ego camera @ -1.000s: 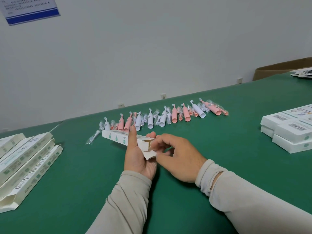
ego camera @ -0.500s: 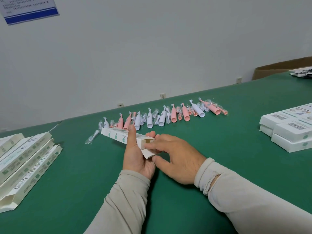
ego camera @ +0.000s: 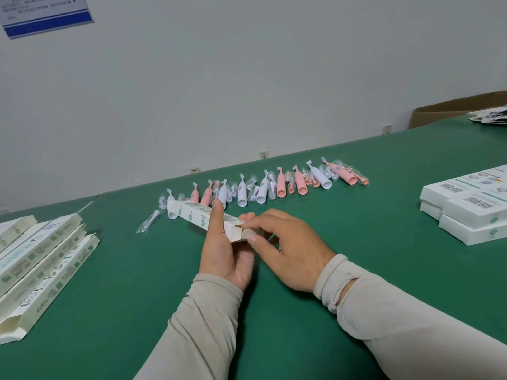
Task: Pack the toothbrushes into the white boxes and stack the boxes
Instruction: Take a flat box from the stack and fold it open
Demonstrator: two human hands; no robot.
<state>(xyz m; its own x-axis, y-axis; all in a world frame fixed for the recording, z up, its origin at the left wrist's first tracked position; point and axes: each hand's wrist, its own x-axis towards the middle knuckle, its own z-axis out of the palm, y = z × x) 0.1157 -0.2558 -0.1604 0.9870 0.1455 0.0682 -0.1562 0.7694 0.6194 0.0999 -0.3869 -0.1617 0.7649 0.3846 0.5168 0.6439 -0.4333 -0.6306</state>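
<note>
My left hand (ego camera: pixel 225 250) grips the long white cardboard box (ego camera: pixel 204 220) just above the green felt table (ego camera: pixel 356 242), near the row of pink and white bagged toothbrushes (ego camera: pixel 263 185); my right hand (ego camera: pixel 285 242) pinches its rounded end flap (ego camera: pixel 248 233); the flap could crease or miss the slot if I push it in askew; a second ago that flap hung open, and now it is folded toward the mouth.

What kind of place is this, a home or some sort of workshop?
Probably a small packing workshop. A long green table holds a row of bagged toothbrushes, flat unfilled boxes and a stack of closed white boxes. The left hand and right hand are closing another box.
</note>
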